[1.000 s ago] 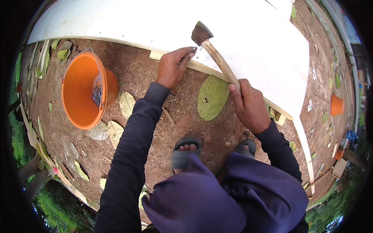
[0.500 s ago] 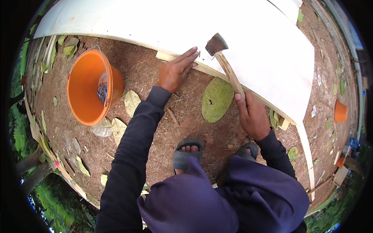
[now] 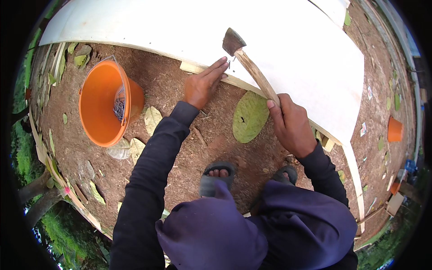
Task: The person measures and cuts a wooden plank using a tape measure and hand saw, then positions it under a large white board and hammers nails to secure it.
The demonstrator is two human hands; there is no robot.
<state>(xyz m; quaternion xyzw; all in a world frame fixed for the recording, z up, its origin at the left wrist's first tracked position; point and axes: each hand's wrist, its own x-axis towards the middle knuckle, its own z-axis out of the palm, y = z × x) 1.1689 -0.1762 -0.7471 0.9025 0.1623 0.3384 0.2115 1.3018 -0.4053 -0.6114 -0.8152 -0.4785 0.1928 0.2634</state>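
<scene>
My right hand (image 3: 293,128) is wrapped round the wooden handle of a small hatchet (image 3: 257,73). Its dark, worn metal head lies over the white board (image 3: 297,63), just beyond my left fingertips. My left hand (image 3: 203,84) rests at the board's near edge, fingers stretched out and holding nothing that I can see. Beside those fingertips a thin nail (image 3: 229,65) sticks up from the board, below the hatchet head. Several dark nail heads dot the board along this edge.
An orange bucket (image 3: 92,103) with loose nails (image 3: 119,108) inside lies tilted on the ground to the left. Wooden strips show under the board's edge. Large leaves (image 3: 249,118) lie on the soil. A smaller orange pot (image 3: 395,129) stands far right. My sandalled feet are below.
The hatchet has swung left, its head now nearer my left fingertips and the nail. My right hand has moved slightly with it; my left hand stays nearly in place.
</scene>
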